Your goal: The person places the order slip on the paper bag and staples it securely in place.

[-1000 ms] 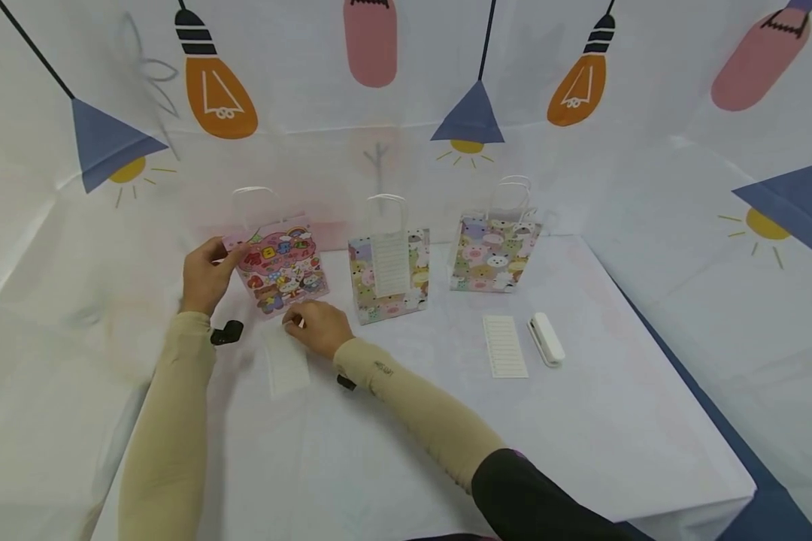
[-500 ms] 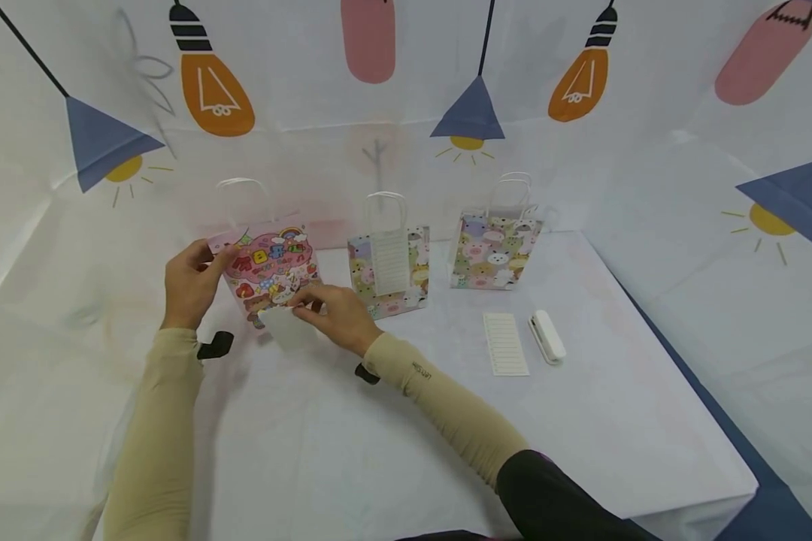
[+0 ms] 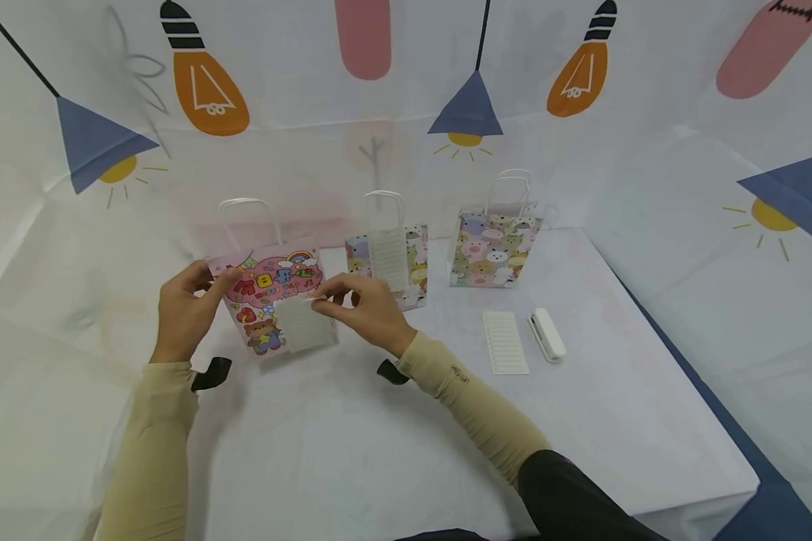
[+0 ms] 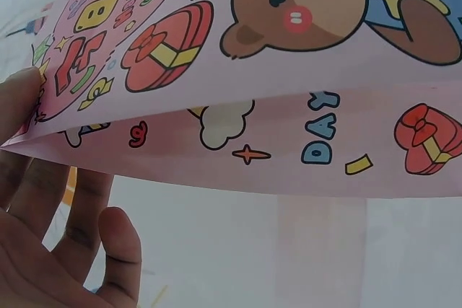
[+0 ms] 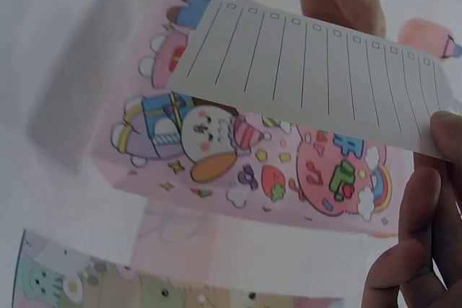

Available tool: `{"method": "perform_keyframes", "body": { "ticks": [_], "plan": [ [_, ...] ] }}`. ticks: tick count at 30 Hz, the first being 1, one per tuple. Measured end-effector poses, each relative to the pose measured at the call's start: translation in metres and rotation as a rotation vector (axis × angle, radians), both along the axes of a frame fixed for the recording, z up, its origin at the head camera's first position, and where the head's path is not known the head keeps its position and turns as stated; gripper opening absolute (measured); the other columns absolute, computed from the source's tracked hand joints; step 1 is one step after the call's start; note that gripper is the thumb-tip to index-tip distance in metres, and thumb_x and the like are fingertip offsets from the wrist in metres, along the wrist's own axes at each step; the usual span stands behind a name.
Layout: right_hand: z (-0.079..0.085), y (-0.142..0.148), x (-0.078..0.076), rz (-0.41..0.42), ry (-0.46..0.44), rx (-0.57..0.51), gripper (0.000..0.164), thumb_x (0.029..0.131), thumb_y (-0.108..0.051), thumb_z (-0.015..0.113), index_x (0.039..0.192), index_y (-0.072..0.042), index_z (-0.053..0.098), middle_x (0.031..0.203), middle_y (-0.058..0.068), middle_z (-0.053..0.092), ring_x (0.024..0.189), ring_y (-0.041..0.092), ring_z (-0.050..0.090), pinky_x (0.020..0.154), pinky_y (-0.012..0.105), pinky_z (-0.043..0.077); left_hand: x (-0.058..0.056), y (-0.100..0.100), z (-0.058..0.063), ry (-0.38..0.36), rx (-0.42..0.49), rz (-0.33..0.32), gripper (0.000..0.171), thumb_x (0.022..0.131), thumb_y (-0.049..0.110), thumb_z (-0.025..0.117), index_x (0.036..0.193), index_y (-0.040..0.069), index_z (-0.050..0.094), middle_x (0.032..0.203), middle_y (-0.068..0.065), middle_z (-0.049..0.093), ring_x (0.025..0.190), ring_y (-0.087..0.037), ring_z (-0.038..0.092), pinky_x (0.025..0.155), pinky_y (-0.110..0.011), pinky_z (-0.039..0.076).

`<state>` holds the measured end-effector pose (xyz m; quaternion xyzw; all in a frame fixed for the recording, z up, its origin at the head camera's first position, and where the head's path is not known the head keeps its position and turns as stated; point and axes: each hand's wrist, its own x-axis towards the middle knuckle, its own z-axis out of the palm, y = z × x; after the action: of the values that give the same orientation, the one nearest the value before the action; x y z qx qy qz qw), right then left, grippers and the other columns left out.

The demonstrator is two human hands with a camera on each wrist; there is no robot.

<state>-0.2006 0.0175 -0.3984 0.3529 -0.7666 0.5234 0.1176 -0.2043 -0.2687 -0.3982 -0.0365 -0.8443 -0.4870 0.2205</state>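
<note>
At the left of the head view, my left hand (image 3: 186, 314) pinches the upper left edge of a pink cartoon paper gift bag (image 3: 265, 282) with white handles. Its thumb lies on the front panel, seen close in the left wrist view beside the bear print (image 4: 303, 12). My right hand (image 3: 371, 309) holds a white slip of paper (image 3: 306, 327) by its top edge, between thumb and fingers. The slip overlaps the lower front of the bag. In the right wrist view, the lined checklist sheet (image 5: 289, 70) shows ruled lines and small boxes, tilted over the bag's front.
A second gift bag (image 3: 359, 252), animal-patterned, stands in the middle with a lined slip (image 3: 389, 259) on its front. Further right is a similar bag (image 3: 494, 252). Another lined slip (image 3: 505, 343) and a white stapler (image 3: 546, 335) lie on the white-covered table (image 3: 616, 406).
My right hand has lifted the slip off the table and brought it up and right, in front of the pink bag. The left hand has drawn the bag nearer and slightly left.
</note>
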Motion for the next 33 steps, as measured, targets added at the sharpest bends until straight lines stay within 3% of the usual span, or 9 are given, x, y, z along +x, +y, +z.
{"method": "perform_keyframes", "body": {
  "ticks": [6,12,19,22,26,28,30,33],
  "plan": [
    [0.005,0.018,0.004,-0.015,0.044,-0.003,0.012,0.086,-0.032,0.067,0.098,-0.027,0.067,0.087,-0.018,0.063,0.076,0.000,0.056,0.060,0.026,0.040,0.015,0.013,-0.003,0.019,0.049,-0.036,0.023,0.084,0.027,0.071,0.100,0.010,0.069,0.087,0.003,0.066,0.082,-0.014,0.050,0.072,-0.026,0.032],
    [0.015,0.032,0.009,-0.022,0.088,0.016,0.009,0.085,-0.027,0.069,0.094,-0.025,0.067,0.089,-0.014,0.063,0.076,0.001,0.055,0.061,0.028,0.039,0.021,0.029,-0.003,0.023,0.009,-0.086,0.019,0.085,0.022,0.071,0.099,0.009,0.069,0.083,0.002,0.065,0.078,-0.014,0.047,0.065,-0.027,0.030],
    [0.039,0.038,0.022,-0.036,0.116,0.019,0.009,0.082,-0.009,0.072,0.090,-0.008,0.067,0.084,0.001,0.066,0.073,0.009,0.057,0.060,0.038,0.043,0.028,0.059,0.005,0.048,0.005,-0.154,0.017,0.084,0.021,0.071,0.098,0.010,0.069,0.084,0.002,0.066,0.077,-0.013,0.047,0.065,-0.026,0.033],
    [0.038,0.041,0.020,-0.047,0.148,0.005,0.010,0.081,-0.007,0.073,0.090,-0.007,0.068,0.081,0.002,0.066,0.070,0.009,0.057,0.060,0.035,0.046,0.033,0.076,0.014,0.063,0.020,-0.214,0.016,0.085,0.016,0.070,0.097,0.006,0.068,0.086,-0.003,0.066,0.078,-0.014,0.048,0.068,-0.026,0.034],
    [0.025,0.046,0.009,-0.078,0.198,0.000,0.011,0.082,-0.016,0.073,0.090,-0.012,0.068,0.081,-0.005,0.065,0.067,0.004,0.055,0.058,0.028,0.047,0.035,0.093,0.019,0.071,0.020,-0.274,0.014,0.087,0.015,0.067,0.097,0.005,0.067,0.089,-0.006,0.066,0.079,-0.012,0.049,0.071,-0.026,0.036],
    [0.021,0.050,0.006,-0.115,0.232,0.011,0.011,0.081,-0.021,0.074,0.089,-0.014,0.068,0.085,-0.007,0.064,0.071,0.003,0.055,0.062,0.025,0.047,0.034,0.099,0.018,0.078,0.017,-0.292,0.014,0.087,0.015,0.067,0.098,0.006,0.067,0.090,-0.006,0.066,0.080,-0.011,0.050,0.072,-0.027,0.038],
    [0.019,0.053,0.004,-0.172,0.286,0.025,0.012,0.080,-0.025,0.075,0.086,-0.017,0.069,0.094,-0.006,0.062,0.082,0.007,0.054,0.073,0.025,0.044,0.032,0.104,0.018,0.090,0.023,-0.310,0.014,0.087,0.014,0.067,0.099,0.005,0.068,0.090,-0.006,0.066,0.080,-0.011,0.051,0.073,-0.028,0.039],
    [0.018,0.058,0.001,-0.293,0.373,0.044,0.014,0.077,-0.030,0.078,0.083,-0.019,0.070,0.110,0.002,0.056,0.098,0.019,0.046,0.088,0.035,0.033,0.030,0.109,0.017,0.112,0.031,-0.331,0.014,0.087,0.012,0.067,0.100,0.005,0.068,0.090,-0.006,0.066,0.081,-0.012,0.052,0.073,-0.028,0.040]
  ]
}}
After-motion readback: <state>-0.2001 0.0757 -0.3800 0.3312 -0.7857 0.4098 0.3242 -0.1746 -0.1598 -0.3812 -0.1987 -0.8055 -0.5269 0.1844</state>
